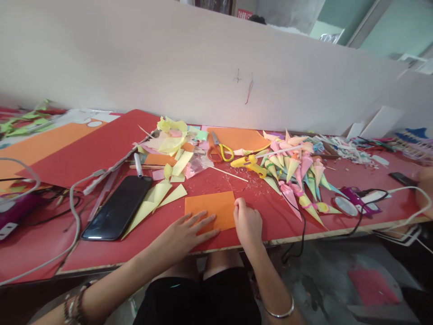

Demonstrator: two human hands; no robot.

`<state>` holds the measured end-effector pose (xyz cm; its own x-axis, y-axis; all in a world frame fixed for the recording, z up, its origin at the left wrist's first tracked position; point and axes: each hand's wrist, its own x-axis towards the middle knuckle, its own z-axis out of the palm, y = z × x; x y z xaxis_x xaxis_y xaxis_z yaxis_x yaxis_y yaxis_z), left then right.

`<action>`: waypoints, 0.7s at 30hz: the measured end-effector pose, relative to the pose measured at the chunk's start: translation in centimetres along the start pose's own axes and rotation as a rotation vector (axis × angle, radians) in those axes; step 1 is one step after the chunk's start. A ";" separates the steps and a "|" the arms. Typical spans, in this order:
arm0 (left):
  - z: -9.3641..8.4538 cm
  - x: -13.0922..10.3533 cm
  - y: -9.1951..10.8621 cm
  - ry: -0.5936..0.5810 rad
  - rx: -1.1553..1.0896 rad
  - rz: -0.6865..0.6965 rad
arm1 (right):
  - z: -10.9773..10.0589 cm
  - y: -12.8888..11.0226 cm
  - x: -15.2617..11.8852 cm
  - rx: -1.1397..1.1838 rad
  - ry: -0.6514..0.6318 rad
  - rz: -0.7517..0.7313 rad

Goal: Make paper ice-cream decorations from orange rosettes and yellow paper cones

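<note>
An orange sheet of paper (219, 205), seemingly folded, lies near the front edge of the red table. My left hand (189, 230) rests flat on its lower left part with the fingers spread. At the paper's right edge, my right hand (248, 221) is closed, its fingers curled around that edge; the fingertips are partly hidden. Pale yellow paper pieces (152, 198) and a black phone (118, 207) lie to the left. Behind the sheet are scissors (220, 151) with red and yellow handles, and a yellow glue gun (248, 164).
Several paper cones in pink, yellow and green (301, 167) are heaped to the right. Paper scraps (172, 140) lie at the back. White cables (74, 212) cross the left side. A light partition (169, 67) stands behind. Another person's arm (425, 189) shows at the right edge.
</note>
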<state>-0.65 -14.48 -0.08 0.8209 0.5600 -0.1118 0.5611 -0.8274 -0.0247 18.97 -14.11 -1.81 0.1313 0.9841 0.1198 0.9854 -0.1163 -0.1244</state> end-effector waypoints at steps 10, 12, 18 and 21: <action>-1.5 -5.4 -0.9 -0.148 -0.054 -0.102 | -0.1 0.2 0.0 -0.002 0.111 -0.057; -1.4 -5.6 -0.9 -0.137 -0.067 -0.105 | -0.4 0.1 -0.5 0.031 0.217 -0.166; -1.4 -5.4 -0.6 -0.090 -0.095 -0.119 | 0.0 -2.1 -4.0 0.264 0.234 -0.717; -1.8 -5.4 -0.7 -0.114 -0.102 -0.112 | 0.5 -2.8 -5.3 0.318 0.167 -0.751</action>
<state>-5.27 -16.83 2.33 0.7388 0.6348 -0.2263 0.6607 -0.7485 0.0571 15.47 -18.96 -2.57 -0.5104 0.7487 0.4230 0.7427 0.6317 -0.2221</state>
